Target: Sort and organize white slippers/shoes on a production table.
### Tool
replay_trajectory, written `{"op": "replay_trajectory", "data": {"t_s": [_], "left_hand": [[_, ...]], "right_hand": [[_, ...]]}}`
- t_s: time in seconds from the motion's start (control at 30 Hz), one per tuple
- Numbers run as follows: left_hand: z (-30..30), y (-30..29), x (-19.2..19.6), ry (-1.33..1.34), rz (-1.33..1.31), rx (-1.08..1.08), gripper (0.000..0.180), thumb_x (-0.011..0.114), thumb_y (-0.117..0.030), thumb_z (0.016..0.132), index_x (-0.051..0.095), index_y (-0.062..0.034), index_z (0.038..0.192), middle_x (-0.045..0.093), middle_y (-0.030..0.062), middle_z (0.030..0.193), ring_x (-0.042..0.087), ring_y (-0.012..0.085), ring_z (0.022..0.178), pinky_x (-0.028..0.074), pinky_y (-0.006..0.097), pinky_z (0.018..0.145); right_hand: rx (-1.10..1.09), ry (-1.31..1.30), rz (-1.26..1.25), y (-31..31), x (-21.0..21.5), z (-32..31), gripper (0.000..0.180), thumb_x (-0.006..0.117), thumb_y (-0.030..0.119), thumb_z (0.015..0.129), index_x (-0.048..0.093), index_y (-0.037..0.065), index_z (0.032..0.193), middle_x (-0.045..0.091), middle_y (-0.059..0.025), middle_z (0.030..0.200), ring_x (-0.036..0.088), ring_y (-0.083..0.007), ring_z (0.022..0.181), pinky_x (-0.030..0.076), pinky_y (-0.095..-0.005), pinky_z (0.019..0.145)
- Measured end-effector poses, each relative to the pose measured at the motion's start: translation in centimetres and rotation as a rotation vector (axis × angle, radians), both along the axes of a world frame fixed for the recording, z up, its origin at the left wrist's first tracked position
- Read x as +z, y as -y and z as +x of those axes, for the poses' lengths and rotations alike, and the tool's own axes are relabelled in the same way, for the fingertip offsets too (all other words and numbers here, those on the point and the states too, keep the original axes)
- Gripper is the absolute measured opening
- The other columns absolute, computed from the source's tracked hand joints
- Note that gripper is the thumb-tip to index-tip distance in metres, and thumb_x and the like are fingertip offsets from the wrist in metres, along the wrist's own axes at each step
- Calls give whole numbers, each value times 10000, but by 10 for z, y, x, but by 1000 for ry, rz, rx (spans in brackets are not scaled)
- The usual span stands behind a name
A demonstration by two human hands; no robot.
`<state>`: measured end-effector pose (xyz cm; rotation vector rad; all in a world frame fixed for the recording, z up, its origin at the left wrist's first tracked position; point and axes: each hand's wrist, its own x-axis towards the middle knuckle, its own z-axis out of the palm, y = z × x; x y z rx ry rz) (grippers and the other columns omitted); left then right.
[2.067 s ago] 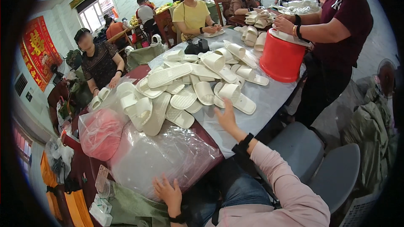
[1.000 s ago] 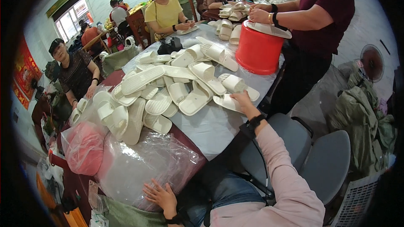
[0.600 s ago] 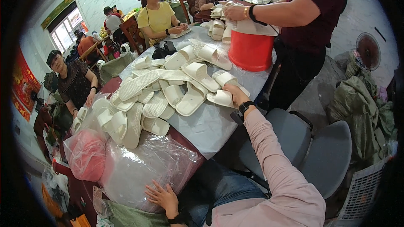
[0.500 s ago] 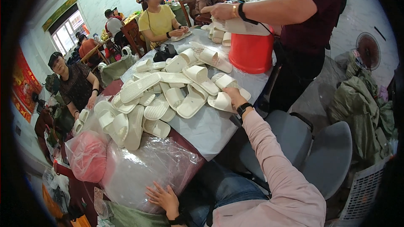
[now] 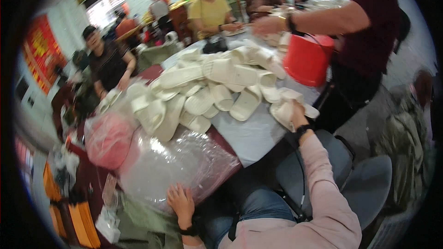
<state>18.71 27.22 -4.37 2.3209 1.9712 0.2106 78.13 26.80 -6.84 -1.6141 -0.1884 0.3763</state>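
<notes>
My left hand (image 5: 181,204) lies flat on the near edge of a stack of clear plastic bags (image 5: 170,168), fingers spread and holding nothing. At the right end of the slipper pile, my right hand (image 5: 297,114) is closed around a cream slipper (image 5: 280,112). Its fingertips are blurred and partly hidden. A second cream slipper lies against it. The heap of cream slippers (image 5: 200,99) spreads across the table to the left of my right hand, soles and straps facing various ways.
A red bucket (image 5: 308,62) stands at the table's far right, beside a standing person in a dark red top (image 5: 376,23). A pink plastic-wrapped bundle (image 5: 109,139) sits left of the bags. Grey chairs (image 5: 367,189) are at my right. Other people sit across the table.
The view has swung, so the scene sits further right and is blurred. My right hand stays at the slippers at the pile's right end; my left hand stays on the plastic.
</notes>
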Motion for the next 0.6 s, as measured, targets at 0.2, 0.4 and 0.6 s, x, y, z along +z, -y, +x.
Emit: {"op": "replay_trajectory", "data": {"t_s": [0.2,0.4,0.6], "left_hand": [[-24,-13,10,296,69,-70,530,493,-247,894,386,-10,1356,467,183,1327,409,340,1220,303,457,1020],[-44,-7,16,428,173,-109,603,559,-109,818,360,-33,1382,456,180,1329,425,337,1199,316,447,1014],[-53,1,21,48,257,151,583,600,-206,831,410,-123,1376,369,172,1409,348,409,1253,259,501,1040]], "right_hand": [[-41,-153,356,-4,-8,1,379,665,276,828,589,-20,1053,584,-160,1075,583,-259,953,513,-439,785],[380,-489,339,-16,9,-29,448,510,351,912,506,16,1210,612,-142,1090,628,-286,916,524,-424,798],[566,-640,320,12,42,-74,349,448,307,927,565,42,1122,645,-105,1003,636,-260,893,531,-400,777]]}}
